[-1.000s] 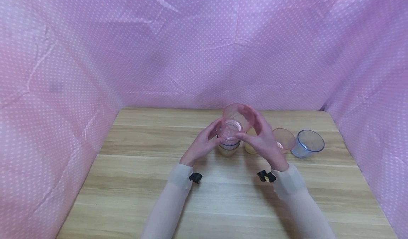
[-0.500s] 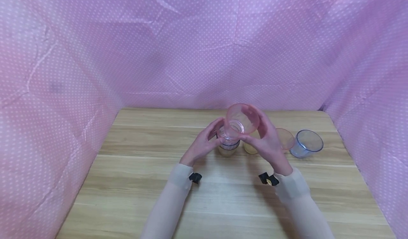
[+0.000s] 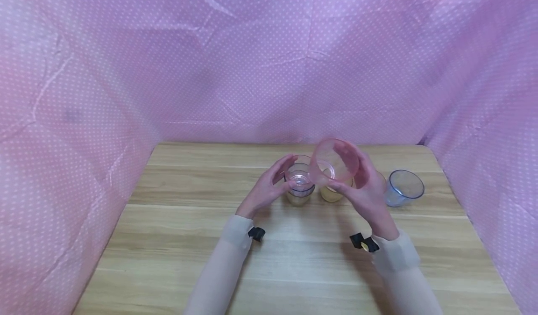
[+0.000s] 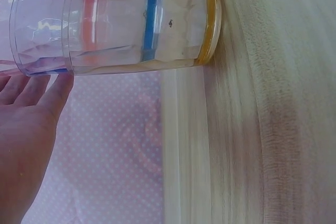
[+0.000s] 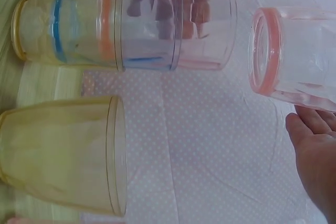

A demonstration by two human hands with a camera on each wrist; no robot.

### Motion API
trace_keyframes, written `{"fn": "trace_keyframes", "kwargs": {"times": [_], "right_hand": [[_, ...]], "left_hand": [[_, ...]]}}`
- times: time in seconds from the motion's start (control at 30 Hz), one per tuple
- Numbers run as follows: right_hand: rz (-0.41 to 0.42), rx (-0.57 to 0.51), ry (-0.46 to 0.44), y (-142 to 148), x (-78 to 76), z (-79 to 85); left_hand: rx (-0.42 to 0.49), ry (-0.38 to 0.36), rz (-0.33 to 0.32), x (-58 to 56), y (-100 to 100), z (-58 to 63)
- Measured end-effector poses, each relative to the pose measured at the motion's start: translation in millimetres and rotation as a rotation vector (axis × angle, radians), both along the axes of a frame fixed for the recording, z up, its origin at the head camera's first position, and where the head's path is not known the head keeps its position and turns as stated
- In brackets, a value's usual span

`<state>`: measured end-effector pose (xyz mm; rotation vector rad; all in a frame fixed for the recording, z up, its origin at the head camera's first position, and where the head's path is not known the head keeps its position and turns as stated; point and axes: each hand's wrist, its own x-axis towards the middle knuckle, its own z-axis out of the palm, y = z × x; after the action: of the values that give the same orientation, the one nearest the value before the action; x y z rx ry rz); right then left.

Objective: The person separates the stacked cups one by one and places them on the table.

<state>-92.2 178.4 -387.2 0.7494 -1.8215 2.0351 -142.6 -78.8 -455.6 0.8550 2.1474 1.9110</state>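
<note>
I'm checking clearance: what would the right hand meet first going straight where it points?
Beyond the pink cup it grips, the right hand would probably meet the dotted cloth behind the table; depth is unclear.

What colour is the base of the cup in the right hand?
The base is coral pink, clearest in the right wrist view.

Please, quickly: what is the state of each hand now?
Left hand: closed, holding the stack of nested cups.
Right hand: closed, holding a single pink cup.
</note>
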Motion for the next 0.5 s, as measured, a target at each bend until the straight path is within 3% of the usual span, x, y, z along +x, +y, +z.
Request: {"fn": "trace_keyframes", "kwargs": {"times": [0.5], "right_hand": [[-0.003, -0.070, 0.030, 25.9, 14.5, -9.6]], "left_hand": [[0.004, -0.020, 0.019, 0.6, 1.4, 0.0]]}}
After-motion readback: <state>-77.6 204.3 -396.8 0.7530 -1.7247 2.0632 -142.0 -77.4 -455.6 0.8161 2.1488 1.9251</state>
